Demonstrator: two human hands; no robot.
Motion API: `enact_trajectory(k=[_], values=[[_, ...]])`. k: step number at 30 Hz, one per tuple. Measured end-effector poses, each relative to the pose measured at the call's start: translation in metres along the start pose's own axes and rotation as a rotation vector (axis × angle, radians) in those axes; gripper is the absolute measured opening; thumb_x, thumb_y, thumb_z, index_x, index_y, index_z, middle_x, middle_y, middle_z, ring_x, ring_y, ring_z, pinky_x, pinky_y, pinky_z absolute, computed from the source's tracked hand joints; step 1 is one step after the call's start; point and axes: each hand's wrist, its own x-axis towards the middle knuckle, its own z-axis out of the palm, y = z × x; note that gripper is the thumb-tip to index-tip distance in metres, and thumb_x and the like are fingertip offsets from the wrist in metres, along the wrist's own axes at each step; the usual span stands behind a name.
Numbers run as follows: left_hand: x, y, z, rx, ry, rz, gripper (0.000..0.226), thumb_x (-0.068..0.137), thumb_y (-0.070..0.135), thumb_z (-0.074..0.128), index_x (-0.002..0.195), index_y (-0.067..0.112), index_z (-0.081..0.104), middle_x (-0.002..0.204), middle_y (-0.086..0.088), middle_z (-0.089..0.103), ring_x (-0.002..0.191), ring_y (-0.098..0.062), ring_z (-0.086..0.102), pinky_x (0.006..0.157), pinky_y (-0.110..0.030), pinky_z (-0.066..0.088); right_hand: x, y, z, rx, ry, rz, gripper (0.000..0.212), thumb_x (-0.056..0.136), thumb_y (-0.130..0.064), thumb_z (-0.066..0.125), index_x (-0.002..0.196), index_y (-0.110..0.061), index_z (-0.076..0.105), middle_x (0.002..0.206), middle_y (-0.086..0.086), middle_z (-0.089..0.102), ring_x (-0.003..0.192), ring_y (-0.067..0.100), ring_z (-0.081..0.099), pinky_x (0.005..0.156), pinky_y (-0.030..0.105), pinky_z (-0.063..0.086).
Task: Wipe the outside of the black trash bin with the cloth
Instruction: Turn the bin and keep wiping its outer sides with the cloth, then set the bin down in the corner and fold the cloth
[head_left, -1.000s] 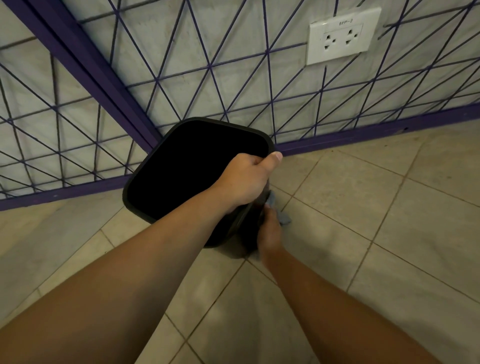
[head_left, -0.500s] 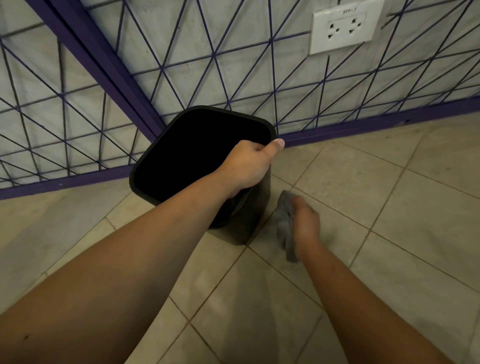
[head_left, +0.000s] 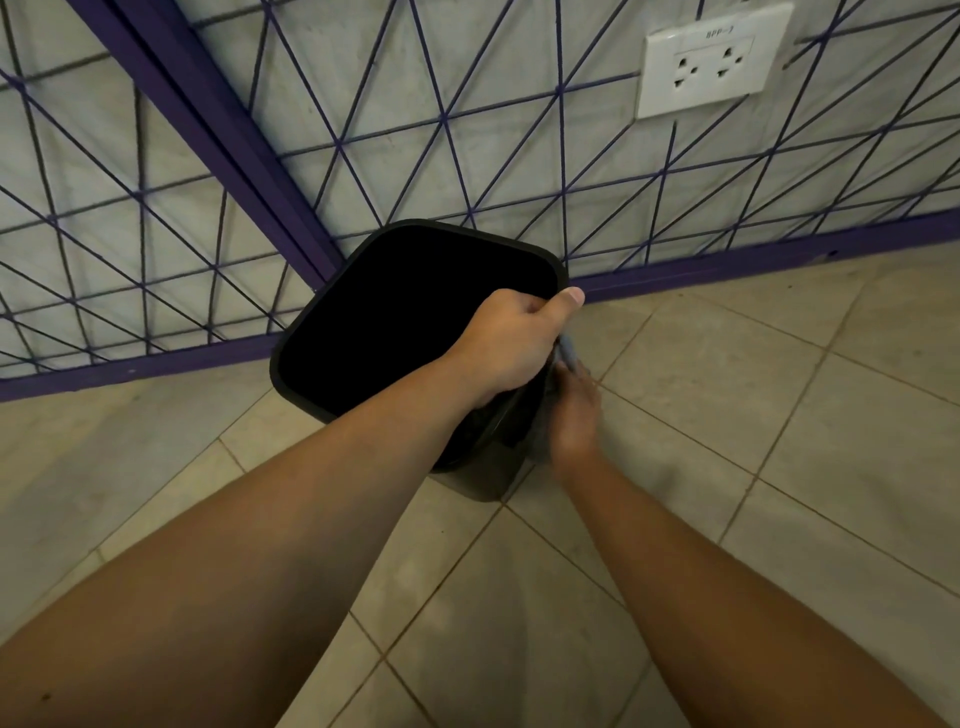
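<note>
Head view looks down along two bare forearms that reach forward over a beige tiled floor (head_left: 779, 415), whose grout lines run diagonally beneath them. Nearest the wearer, the right hand (head_left: 574, 410) is pressed against the outer right side of the black trash bin (head_left: 332, 332), just below and to the right of the left hand; it is motion-blurred, but its fingers appear curled around a grey-blue cloth (head_left: 567, 352), a fold of which pokes up above the knuckles and touches the bin wall. Directly above it, the left hand (head_left: 511, 345) is clenched on the bin's near right rim, fingers hooked inside and thumb laid along the top edge, pointing right. Held so, the bin leans a little away from vertical with its dark square mouth turned toward the camera; its base meets the tiles just below the right hand. To the right of both hands the floor lies open and bare all the way to the skirting. Beyond the left hand the bin's far corner sits close against a purple baseboard (head_left: 753, 262) where two walls meet, leaving little room on that side. Farther up and right of the hands, a white double wall socket (head_left: 714, 65) is mounted on the grey wall with crossing purple lines; small printing above its holes reads something like "BPP-3", too soft to be sure.
</note>
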Motion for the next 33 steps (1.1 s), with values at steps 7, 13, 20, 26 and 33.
enact_trajectory(k=[7, 13, 20, 26, 33], values=[[0.007, -0.011, 0.002, 0.019, 0.028, 0.013, 0.051, 0.096, 0.049, 0.057, 0.061, 0.015, 0.046, 0.046, 0.009, 0.034, 0.040, -0.006, 0.037, 0.042, -0.015, 0.031, 0.020, 0.012, -0.015, -0.298, 0.060, 0.145, 0.035, 0.109, -0.008, 0.038, 0.132, 0.009, 0.060, 0.112, 0.020, 0.061, 0.086, 0.020, 0.059, 0.064, 0.014, 0.051], [0.013, -0.002, 0.009, -0.001, 0.124, -0.043, 0.057, 0.095, 0.051, 0.058, 0.050, 0.021, 0.040, 0.034, 0.013, 0.033, 0.034, -0.002, 0.040, 0.038, -0.014, 0.031, 0.007, -0.004, -0.018, -0.557, 0.075, 0.189, 0.037, 0.110, -0.021, 0.041, 0.121, 0.001, 0.068, 0.116, 0.024, 0.070, 0.094, 0.030, 0.063, 0.079, 0.036, 0.048], [0.019, 0.026, 0.000, -0.172, 0.064, -0.272, 0.061, 0.095, 0.065, 0.045, 0.100, 0.010, 0.069, 0.090, -0.004, 0.069, 0.089, -0.024, 0.066, 0.066, -0.030, 0.047, -0.016, -0.053, -0.026, -0.234, 0.102, 0.148, 0.019, 0.096, -0.025, 0.056, 0.092, -0.012, 0.069, 0.084, 0.010, 0.065, 0.074, 0.020, 0.062, 0.065, 0.022, 0.051], [0.007, 0.004, -0.067, 0.945, 0.228, 0.138, 0.045, 0.095, 0.051, 0.055, 0.133, 0.028, 0.064, 0.127, -0.003, 0.070, 0.122, -0.027, 0.057, 0.099, -0.040, 0.044, -0.033, -0.079, -0.017, -0.325, 0.033, -0.075, 0.026, 0.085, -0.044, 0.076, 0.089, -0.018, 0.074, 0.090, 0.006, 0.077, 0.085, 0.022, 0.074, 0.076, 0.034, 0.058], [-0.014, -0.030, -0.098, 1.041, 0.377, -0.181, 0.056, 0.090, 0.034, 0.062, 0.144, 0.024, 0.050, 0.148, -0.008, 0.041, 0.131, -0.038, 0.033, 0.101, -0.055, 0.036, -0.033, -0.086, -0.009, -0.609, -0.006, -0.318, 0.018, 0.070, -0.030, 0.086, 0.081, -0.024, 0.073, 0.068, -0.013, 0.074, 0.065, 0.001, 0.071, 0.057, 0.022, 0.057]])
